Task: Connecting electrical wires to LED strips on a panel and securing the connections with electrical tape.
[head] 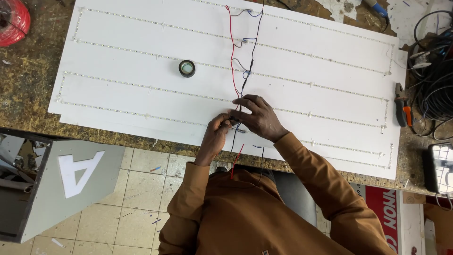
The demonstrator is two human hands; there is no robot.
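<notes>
Nearest, a grey box [71,184] with a white letter shape and a red sign [384,210] flank the person. The left hand [216,132] and right hand [257,115] pinch red and black wires [234,71] at the white panel's [141,52] near edge. Beyond lies a black tape roll [187,68].

Loads of clutter around the edges here: a roll of black tape [187,68] sits by itself near the middle, orange-handled pliers [401,105] lie off to the right next to a tangle of black cables [434,71], and a red spool [13,21] peeks in at the top-left corner. The worktop [28,89] is scuffed and stained. Down on the tiled floor [137,208] there's a grey box with a big white letter [78,172].
</notes>
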